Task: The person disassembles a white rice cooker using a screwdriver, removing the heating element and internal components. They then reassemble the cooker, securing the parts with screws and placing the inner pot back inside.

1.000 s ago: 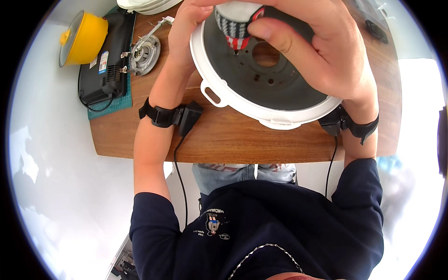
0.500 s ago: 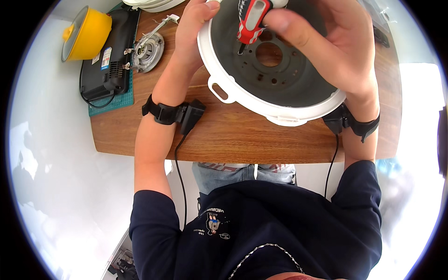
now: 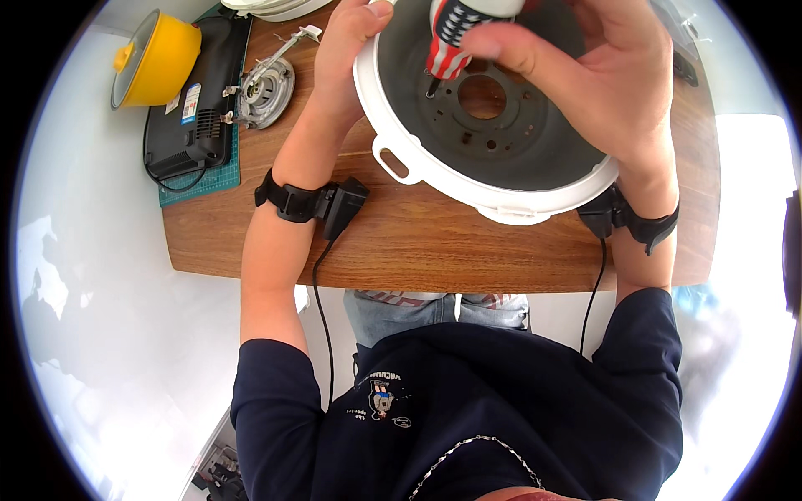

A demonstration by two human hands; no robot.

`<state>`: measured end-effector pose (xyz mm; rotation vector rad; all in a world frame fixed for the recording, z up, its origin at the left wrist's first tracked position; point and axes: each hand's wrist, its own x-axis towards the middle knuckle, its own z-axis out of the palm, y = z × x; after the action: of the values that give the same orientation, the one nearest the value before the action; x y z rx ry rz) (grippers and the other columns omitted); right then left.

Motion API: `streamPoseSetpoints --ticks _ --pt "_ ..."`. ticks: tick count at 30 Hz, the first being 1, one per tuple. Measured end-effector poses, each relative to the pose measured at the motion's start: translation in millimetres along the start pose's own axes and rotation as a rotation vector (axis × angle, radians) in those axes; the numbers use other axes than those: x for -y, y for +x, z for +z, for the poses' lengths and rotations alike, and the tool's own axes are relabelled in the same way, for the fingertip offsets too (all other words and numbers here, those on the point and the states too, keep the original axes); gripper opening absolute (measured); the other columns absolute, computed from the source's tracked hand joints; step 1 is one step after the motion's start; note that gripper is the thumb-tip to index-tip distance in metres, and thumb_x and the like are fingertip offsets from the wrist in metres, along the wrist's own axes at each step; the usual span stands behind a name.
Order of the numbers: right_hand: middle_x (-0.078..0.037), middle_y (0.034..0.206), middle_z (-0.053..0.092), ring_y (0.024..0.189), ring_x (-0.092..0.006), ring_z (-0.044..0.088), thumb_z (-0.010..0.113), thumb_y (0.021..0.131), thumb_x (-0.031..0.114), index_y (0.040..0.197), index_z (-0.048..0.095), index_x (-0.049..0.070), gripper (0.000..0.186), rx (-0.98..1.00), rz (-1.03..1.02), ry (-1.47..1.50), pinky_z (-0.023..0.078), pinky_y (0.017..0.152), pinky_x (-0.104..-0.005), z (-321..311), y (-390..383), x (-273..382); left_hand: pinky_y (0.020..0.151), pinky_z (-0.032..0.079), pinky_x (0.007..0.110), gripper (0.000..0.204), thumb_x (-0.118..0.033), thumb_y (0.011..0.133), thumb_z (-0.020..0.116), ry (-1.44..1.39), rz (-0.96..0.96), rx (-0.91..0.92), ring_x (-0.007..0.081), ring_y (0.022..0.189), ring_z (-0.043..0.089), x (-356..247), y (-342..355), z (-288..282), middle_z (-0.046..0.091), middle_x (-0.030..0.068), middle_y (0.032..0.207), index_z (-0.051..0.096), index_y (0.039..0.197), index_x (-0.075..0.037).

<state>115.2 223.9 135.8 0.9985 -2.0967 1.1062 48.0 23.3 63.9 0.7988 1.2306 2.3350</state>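
My left hand [image 3: 338, 63] is curled over the left rim of a white round appliance housing [image 3: 510, 204], which has a dark grey metal interior [image 3: 526, 159] with a large central hole and several small ones. My right hand [image 3: 606, 100] grips a screwdriver [image 3: 451, 50] with a red, white and dark starred handle, thumb across it. The screwdriver tilts into the housing, its bit [image 3: 432, 88] on the inner bottom left of the big hole. The upper end of the handle is cut off by the frame's top edge. Both my forearms wear black strapped devices with cables.
A wooden desk [image 3: 401, 259] lies beneath. At left are a yellow pot [image 3: 163, 63], a black flat appliance [image 3: 180, 146] on a green mat [image 3: 192, 188], and a metal disc part [image 3: 263, 92] with an arm. White rings [image 3: 271, 7] lie at top; dark objects [image 3: 685, 71] at upper right.
Over the last second the housing and my hands have shifted slightly right and up. The screwdriver handle has rotated in my right hand, showing different faces, and its bit sits slightly further right.
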Motion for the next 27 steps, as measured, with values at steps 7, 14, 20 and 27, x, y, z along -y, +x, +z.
streamPoseSetpoints --ticks 7,14,20,27 --pt "-0.014 0.12 0.069 0.108 -0.0235 0.068 0.071 0.082 -0.006 0.126 0.065 0.0 0.045 0.103 -0.035 -0.069 0.054 0.094 -0.0336 -8.7 2.9 5.2 0.108 0.051 0.039 0.069 -0.033 0.098 0.059 0.014 0.005 0.067 0.0276 0.126 0.062 5.0 0.8 -19.0 0.058 0.021 0.138 0.038 0.151 0.004" --pt "-0.01 0.113 0.069 0.104 -0.0214 0.067 0.082 0.08 0.003 0.124 0.068 0.003 0.046 -0.136 -0.067 0.268 0.055 0.089 -0.0322 30.7 -5.3 -17.7 0.109 0.05 0.039 0.071 -0.036 0.098 0.06 0.024 -0.001 0.09 0.0282 0.128 0.06 0.1 -2.1 -14.9 0.056 0.0214 0.141 0.037 0.152 0.004" --pt "-0.01 0.113 0.068 0.11 -0.0212 0.067 0.081 0.083 0.004 0.124 0.066 0.003 0.044 -0.002 -0.048 0.06 0.055 0.091 -0.0326 5.2 -2.4 -11.1 0.111 0.048 0.039 0.072 -0.038 0.098 0.06 0.002 0.01 0.016 0.0287 0.131 0.058 2.6 2.1 -9.0 0.054 0.0214 0.143 0.036 0.153 0.003" --pt "-0.012 0.117 0.068 0.111 -0.0206 0.067 0.075 0.086 -0.004 0.127 0.063 -0.001 0.043 -0.057 0.012 0.354 0.055 0.097 -0.0334 15.2 -4.0 -12.8 0.111 0.047 0.039 0.073 -0.039 0.098 0.06 0.073 -0.009 -0.001 0.028 0.13 0.058 -0.1 -4.6 -14.1 0.054 0.0205 0.143 0.037 0.153 0.002"
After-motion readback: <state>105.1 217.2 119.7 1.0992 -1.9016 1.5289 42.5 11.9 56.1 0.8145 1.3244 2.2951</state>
